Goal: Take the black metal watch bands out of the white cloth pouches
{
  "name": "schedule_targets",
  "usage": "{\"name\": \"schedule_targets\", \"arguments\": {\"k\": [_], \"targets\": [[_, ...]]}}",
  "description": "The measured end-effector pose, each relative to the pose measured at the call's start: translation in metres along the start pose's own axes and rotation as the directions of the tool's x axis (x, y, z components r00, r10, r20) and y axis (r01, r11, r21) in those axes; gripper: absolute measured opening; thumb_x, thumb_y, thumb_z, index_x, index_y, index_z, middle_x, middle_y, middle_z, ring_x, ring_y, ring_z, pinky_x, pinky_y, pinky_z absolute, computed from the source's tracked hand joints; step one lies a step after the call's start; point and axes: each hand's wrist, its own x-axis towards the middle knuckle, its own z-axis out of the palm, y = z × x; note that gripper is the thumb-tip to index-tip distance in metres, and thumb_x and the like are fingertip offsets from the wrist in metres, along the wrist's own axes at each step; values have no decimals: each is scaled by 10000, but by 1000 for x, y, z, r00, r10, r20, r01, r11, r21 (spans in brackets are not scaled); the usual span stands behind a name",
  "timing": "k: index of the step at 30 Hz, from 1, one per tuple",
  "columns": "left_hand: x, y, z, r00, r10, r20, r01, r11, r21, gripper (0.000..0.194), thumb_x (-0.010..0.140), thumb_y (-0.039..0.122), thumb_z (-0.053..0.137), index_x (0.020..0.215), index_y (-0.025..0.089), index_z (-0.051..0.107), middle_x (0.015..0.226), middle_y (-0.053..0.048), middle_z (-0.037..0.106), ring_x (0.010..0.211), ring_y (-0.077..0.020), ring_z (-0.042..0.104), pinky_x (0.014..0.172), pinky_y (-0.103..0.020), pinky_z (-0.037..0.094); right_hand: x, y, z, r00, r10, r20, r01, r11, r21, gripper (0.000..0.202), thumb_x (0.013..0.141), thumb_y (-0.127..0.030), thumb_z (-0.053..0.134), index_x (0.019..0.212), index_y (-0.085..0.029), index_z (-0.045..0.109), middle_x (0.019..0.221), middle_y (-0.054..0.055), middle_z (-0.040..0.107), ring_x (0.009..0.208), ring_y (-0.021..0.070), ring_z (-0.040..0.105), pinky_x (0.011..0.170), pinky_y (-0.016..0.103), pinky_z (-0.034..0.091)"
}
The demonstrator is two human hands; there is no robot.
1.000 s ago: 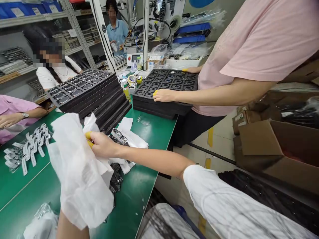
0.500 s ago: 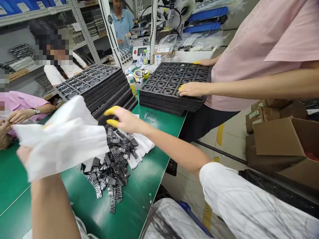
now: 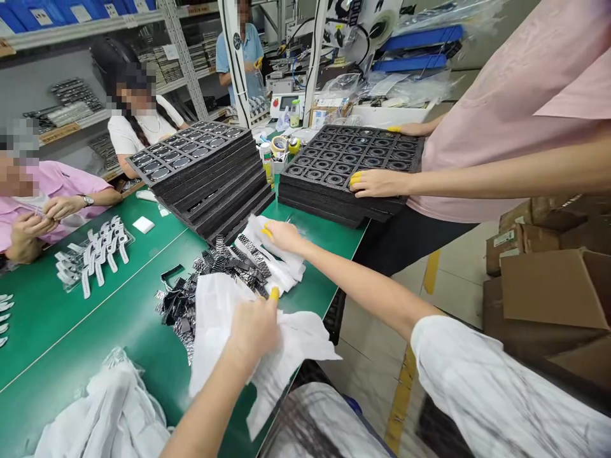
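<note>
My left hand is closed on a white cloth, which hangs on both sides of it over the green table's edge. Yellow covers show on my fingertips. My right hand pinches the upper part of another white cloth on the small stack by the table's right edge. Part of the right fingers is hidden. A heap of dark metal link watch bands lies left of that stack, partly behind the cloth in my left hand.
Stacked black foam trays stand behind the heap. A person in pink touches another tray stack. White watch straps lie near a seated person at left. Crumpled white material sits at front left. Cardboard boxes stand right.
My left hand has swung right and down with the white cloth, from the left side to the table's front edge. My right hand has moved from above the bands onto the cloth stack.
</note>
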Motion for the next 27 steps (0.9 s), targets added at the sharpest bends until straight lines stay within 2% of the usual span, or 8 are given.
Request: {"name": "schedule_targets", "arguments": {"k": [4,8,13,16,18,21,23,27], "targets": [[37,27,43,993,-64,-98,66,998,24,616,971,151,441,1586,112,454,1178,-199,676,918,-271,753,732,-326,543,7,-6,-44,995,-50,-91,47,998,-42,318,1044,-165,403,1250,-132,644,1269,208,712,1120,328,667,814,348,413],[49,23,62,979,-133,-153,133,991,-7,661,946,133,468,1604,92,415,1179,-209,661,892,-262,742,718,-317,547,-10,-11,-42,993,-119,1,119,991,-60,266,1004,-181,510,1207,-156,680,1187,200,726,1025,335,691,792,360,432],[41,16,65,976,-138,-168,131,990,-54,602,910,186,544,1509,124,537,1268,-203,649,901,-291,748,740,-363,567,-35,-3,7,975,-150,166,151,989,8,160,980,-322,615,1013,-212,726,1039,151,735,949,318,694,772,355,431],[39,14,64,978,-137,-158,128,990,-66,568,917,187,538,1484,180,563,1238,-180,658,882,-292,753,727,-368,564,-33,9,26,962,-123,244,95,988,121,385,973,-545,622,831,-189,648,837,127,691,799,279,646,705,339,410],[41,13,63,979,-141,-147,131,989,-74,527,924,186,529,1447,198,590,1197,-170,665,876,-286,755,722,-357,558,-30,16,32,936,-186,299,112,962,247,473,939,-634,630,749,-205,569,737,57,629,714,214,575,676,309,402],[45,13,58,980,-156,-126,145,985,-94,433,938,207,520,1353,186,640,1156,-169,668,892,-287,755,725,-350,555,-24,19,32,900,-303,312,146,886,440,558,926,-717,556,691,-216,486,670,-16,519,659,152,467,654,275,400],[49,14,54,979,-169,-110,157,981,-112,413,940,212,521,1333,160,639,1148,-175,674,922,-291,755,747,-352,559,-18,15,23,905,-329,268,148,837,527,603,899,-781,515,683,-221,457,657,-34,454,644,138,412,631,272,385],[53,14,42,981,-174,-83,162,976,-144,456,933,207,539,1377,119,598,1143,-178,707,1001,-311,757,796,-360,570,9,-1,-19,953,-291,83,177,758,627,560,910,-754,505,741,-221,459,705,-39,409,664,131,366,620,274,327]]}}
